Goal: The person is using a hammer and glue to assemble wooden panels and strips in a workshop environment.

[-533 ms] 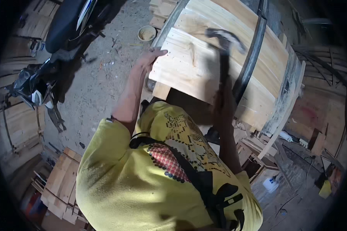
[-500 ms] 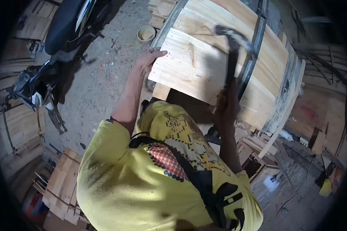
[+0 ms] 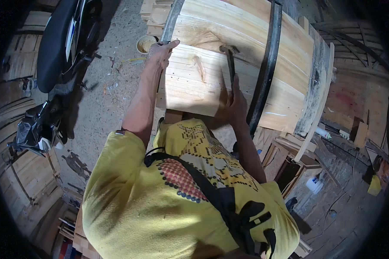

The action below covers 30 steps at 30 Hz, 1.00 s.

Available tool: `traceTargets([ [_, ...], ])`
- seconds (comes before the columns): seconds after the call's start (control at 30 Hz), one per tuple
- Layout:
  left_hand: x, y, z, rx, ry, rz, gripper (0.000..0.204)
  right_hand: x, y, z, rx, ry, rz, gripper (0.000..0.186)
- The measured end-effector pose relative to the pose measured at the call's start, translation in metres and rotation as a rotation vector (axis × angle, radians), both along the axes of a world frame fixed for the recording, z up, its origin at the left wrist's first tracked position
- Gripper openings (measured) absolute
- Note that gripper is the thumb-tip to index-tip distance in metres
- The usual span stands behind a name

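My left hand (image 3: 159, 54) grips the upper left corner of a pale board (image 3: 188, 88), its thumb over the edge. This board lies on a curved shell of wooden planks (image 3: 242, 21). My right hand (image 3: 237, 101) is wrapped round the handle of a dark hammer (image 3: 231, 60), whose head is low over the planks just beside the board's upper right corner; whether it touches cannot be told. A black band (image 3: 270, 64) crosses the planks to the right of the hammer, and a grey strip (image 3: 171, 19) runs along their left side.
A black motorbike (image 3: 56, 73) stands on the left. A small tub (image 3: 146, 43) and wood blocks (image 3: 155, 13) sit on the concrete floor beyond my left hand. Timber panels (image 3: 28, 177) lie at lower left. A white jug (image 3: 314, 184), cables and offcuts are on the right.
The hammer has come down from its raised, blurred position to near the board's upper right corner. My left hand has moved up the board's edge to its corner. The view has shifted slightly.
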State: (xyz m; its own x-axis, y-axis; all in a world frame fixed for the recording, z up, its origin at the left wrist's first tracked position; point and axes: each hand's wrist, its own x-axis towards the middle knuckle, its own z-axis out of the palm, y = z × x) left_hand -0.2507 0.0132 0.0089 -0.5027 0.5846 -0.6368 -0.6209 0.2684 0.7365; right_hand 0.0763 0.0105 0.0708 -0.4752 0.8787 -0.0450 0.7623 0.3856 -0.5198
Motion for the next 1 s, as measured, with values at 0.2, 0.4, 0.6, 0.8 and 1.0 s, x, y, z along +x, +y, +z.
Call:
traceTargets([
  [0.2,-0.009,-0.006,0.008,-0.061,0.044,-0.087,0.028,-0.002,0.023,0.027,0.262,0.383,-0.046,0.057],
  [0.4,-0.002,-0.008,-0.005,0.023,-0.045,0.004,0.030,0.003,0.001,-0.001,-0.016,-0.105,0.085,0.064],
  [0.6,-0.008,-0.010,-0.025,-0.135,0.033,-0.119,0.029,-0.031,-0.007,0.025,0.186,0.236,0.087,0.072],
  [0.8,-0.001,-0.006,-0.038,-0.093,-0.157,-0.019,0.045,-0.029,-0.012,0.002,-0.048,-0.118,0.160,0.082],
  [1.0,-0.015,-0.001,-0.016,0.021,-0.088,-0.068,0.054,-0.055,0.036,0.058,-0.004,0.315,0.001,0.061],
])
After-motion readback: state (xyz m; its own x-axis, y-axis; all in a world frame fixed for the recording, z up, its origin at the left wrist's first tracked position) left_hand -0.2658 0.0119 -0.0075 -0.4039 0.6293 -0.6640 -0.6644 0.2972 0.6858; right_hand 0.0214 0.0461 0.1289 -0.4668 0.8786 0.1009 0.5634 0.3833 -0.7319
